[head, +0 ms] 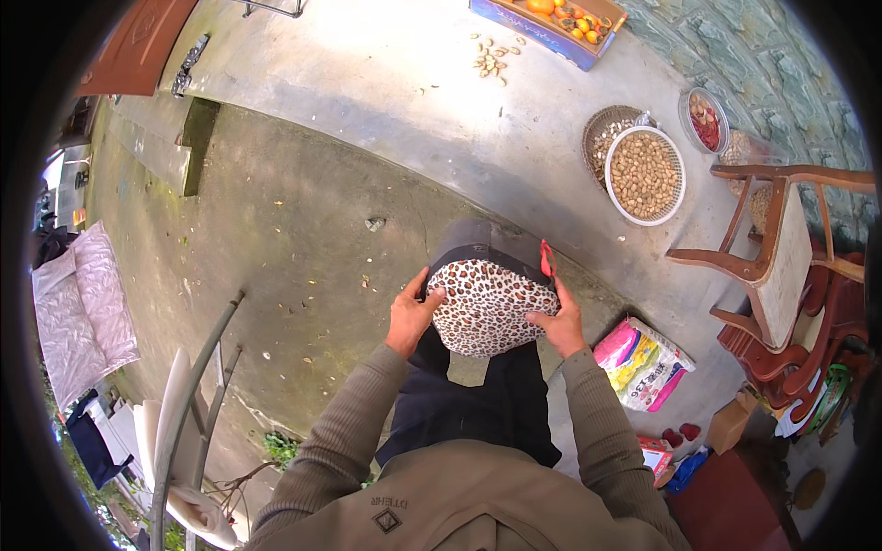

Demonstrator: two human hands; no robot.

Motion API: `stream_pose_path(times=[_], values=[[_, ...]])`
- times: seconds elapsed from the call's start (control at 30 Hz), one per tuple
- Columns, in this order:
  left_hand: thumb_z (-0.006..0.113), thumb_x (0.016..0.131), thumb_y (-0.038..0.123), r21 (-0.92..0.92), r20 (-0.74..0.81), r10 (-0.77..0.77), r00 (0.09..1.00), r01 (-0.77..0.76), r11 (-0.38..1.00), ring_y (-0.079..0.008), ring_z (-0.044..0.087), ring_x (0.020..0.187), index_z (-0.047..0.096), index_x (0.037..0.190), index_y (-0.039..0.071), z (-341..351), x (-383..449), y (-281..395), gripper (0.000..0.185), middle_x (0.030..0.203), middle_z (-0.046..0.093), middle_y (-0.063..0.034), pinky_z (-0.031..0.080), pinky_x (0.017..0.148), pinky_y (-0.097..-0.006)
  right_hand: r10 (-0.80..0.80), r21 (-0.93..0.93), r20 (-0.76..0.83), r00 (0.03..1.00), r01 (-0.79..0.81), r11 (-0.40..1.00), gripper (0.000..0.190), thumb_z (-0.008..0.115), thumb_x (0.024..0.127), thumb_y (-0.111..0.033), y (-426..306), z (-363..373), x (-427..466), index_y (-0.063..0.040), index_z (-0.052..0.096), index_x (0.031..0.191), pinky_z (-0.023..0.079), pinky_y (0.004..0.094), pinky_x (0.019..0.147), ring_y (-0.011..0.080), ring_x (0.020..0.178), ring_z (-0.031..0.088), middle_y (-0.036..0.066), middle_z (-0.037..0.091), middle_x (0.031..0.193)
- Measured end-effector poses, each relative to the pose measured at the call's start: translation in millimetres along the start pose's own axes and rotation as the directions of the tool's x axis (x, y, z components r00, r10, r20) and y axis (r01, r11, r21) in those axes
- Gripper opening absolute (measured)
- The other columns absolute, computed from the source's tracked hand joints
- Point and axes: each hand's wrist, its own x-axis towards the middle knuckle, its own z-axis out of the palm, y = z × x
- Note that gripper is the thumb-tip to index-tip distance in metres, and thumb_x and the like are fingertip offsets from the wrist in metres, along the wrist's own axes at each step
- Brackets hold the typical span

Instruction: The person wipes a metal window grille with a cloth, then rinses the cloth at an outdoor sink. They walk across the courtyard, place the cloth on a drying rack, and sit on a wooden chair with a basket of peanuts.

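Observation:
Both hands hold what looks like a cloth hat (493, 308) in front of my legs. Its near face is white with a brown and black leopard print, edged by a dark band. A grey rounded part (465, 235), like a brim, extends beyond the band. My left hand (412, 313) grips the left edge, thumb on the printed cloth. On the other side, my right hand (561, 319) pinches the right edge beside a small red strap (548, 259). The fingers under the hat are hidden.
A white basket of peanuts (645, 175) overlaps a brown woven basket (597, 146) on the raised concrete. Wooden chairs (775, 262) stand at right, near a printed sack (644, 364). Orange fruit fills a cardboard box (530, 27). A metal frame (200, 413) rises at left.

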Motion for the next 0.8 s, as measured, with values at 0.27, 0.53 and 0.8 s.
stream_pose_path(times=[0.27,0.53,0.8], values=[[0.072,0.099,0.011,-0.302,-0.113,-0.154,0.982,0.114,0.946,-0.0142,0.065,0.109,0.045,0.154,-0.005,-91.0,-10.7,-101.8,0.064,0.126,0.070,-0.0114,0.051,0.098,-0.0304,0.101,-0.111,0.177,0.979,-0.082,0.990,0.093,0.082,0.069,0.013,49.5,125.5,3.6,0.005,0.044,0.153,0.049,0.0347,0.107,0.0208,0.123,0.061,0.012,0.059,0.138],[0.076,0.096,0.015,-0.403,-0.077,-0.236,0.969,0.186,0.896,-0.0177,0.067,0.111,0.044,0.152,-0.009,-113.6,-5.0,-177.0,0.070,0.131,0.069,-0.0158,0.053,0.097,-0.0307,0.231,-0.411,0.156,0.960,-0.150,0.899,0.099,0.092,0.063,-0.005,66.0,164.2,7.5,0.001,0.048,0.152,0.045,0.0381,0.113,0.0330,0.131,0.058,0.021,0.054,0.146],[0.081,0.092,0.017,-0.412,-0.150,-0.145,0.978,0.072,0.908,-0.0198,0.068,0.107,0.045,0.148,-0.011,-97.8,5.2,-120.8,0.072,0.125,0.069,-0.0162,0.055,0.095,-0.0334,0.131,-0.375,0.150,0.980,-0.066,0.924,0.099,0.092,0.068,-0.015,41.6,144.7,20.8,0.000,0.045,0.154,0.041,0.0387,0.116,0.0365,0.136,0.053,0.023,0.052,0.146]])
